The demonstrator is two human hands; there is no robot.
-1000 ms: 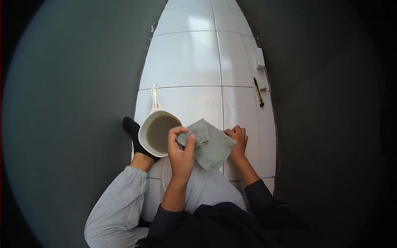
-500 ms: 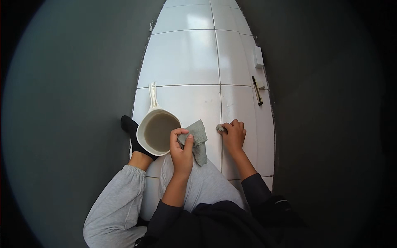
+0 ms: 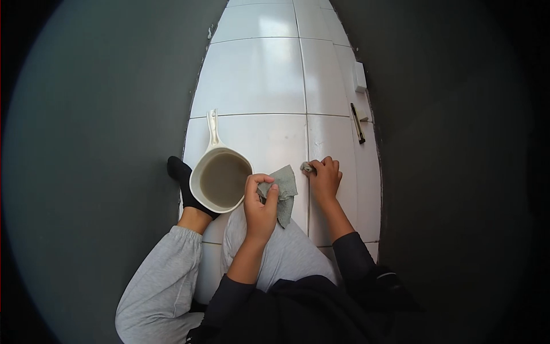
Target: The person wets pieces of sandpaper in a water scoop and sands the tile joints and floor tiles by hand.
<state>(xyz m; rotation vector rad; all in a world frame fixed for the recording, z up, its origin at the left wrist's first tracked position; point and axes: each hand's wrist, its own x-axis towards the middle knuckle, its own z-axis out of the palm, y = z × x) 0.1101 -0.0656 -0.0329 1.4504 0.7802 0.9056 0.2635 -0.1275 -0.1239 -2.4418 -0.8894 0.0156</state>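
Between the thumb and fingers of my left hand (image 3: 261, 209) is a folded grey-green cloth (image 3: 285, 186), held above my lap. My right hand (image 3: 325, 180) is on the white tiled floor (image 3: 252, 74), pinching a small rolled grey piece (image 3: 306, 167) at its fingertips, beside a tile joint. Left of my left hand stands a white dipper (image 3: 211, 200) with cloudy greyish liquid (image 3: 224, 179) in it and its handle pointing away from me.
A thin dark and yellowish tool (image 3: 357, 123) lies at the right edge of the tiles, with a white block (image 3: 359, 77) beyond it. Grey walls rise on both sides. My black-socked foot (image 3: 186, 180) is beside the dipper.
The cloth has turned and swung clear of my right hand, uncovering the small grey piece in its fingers. My right hand has moved slightly forward, my left slightly right.
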